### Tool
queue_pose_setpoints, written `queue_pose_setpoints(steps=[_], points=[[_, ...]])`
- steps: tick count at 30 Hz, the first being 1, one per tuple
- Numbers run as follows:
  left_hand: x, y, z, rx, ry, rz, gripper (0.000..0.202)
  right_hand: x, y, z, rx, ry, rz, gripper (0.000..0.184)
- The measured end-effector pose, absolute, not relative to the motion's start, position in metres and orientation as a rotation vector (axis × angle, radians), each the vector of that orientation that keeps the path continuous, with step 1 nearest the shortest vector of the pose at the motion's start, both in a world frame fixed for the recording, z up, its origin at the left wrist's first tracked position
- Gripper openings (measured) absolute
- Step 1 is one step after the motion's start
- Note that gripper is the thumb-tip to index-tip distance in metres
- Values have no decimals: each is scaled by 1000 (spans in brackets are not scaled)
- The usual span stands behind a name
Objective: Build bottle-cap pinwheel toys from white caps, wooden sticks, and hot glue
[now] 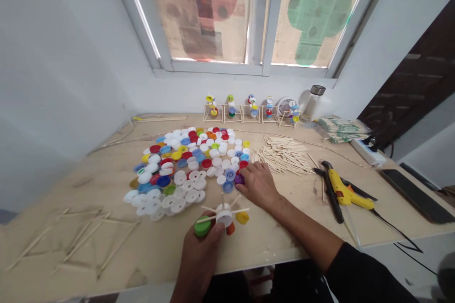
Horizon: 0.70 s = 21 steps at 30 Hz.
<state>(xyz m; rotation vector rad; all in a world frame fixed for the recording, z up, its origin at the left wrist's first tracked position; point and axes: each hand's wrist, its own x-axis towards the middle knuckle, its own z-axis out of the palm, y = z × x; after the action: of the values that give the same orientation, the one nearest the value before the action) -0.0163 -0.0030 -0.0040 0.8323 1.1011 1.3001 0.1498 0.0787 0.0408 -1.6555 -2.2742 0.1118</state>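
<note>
My left hand [202, 246] is closed around a small wheel, gripping it by its white hub [223, 216]. Thin wooden sticks fan out from the hub. A green bottle cap [202, 227], an orange cap [231, 228] and a yellow cap [242, 218] sit at stick ends; other sticks have bare tips. At the right edge of the loose bottle caps [181, 163], my right hand [259, 183] has its fingers closed on a purple bottle cap [239, 179]. Blue caps lie just left of that one.
Loose wooden sticks [284, 154] lie behind my right hand. Several finished cap wheels on stick stands [232, 108] line the wall. A yellow glue gun [346, 191], black pliers [332, 194] and phone [417, 194] lie right; stick frames [81, 236] left. A glass bottle [314, 102] stands behind.
</note>
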Motion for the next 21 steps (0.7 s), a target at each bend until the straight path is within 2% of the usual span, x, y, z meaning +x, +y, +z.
queue_pose_setpoints(steps=[12, 18, 21], points=[[-15, -5, 12, 684, 1078, 1327, 32, 171, 68, 35, -1626, -2100, 266, 11], [-15, -3, 13, 677, 1101, 1300, 31, 192, 39, 31, -1405, -2058, 417, 33], [-15, -2, 13, 732, 1067, 1294, 30, 192, 29, 26, -1326, -2005, 510, 27]])
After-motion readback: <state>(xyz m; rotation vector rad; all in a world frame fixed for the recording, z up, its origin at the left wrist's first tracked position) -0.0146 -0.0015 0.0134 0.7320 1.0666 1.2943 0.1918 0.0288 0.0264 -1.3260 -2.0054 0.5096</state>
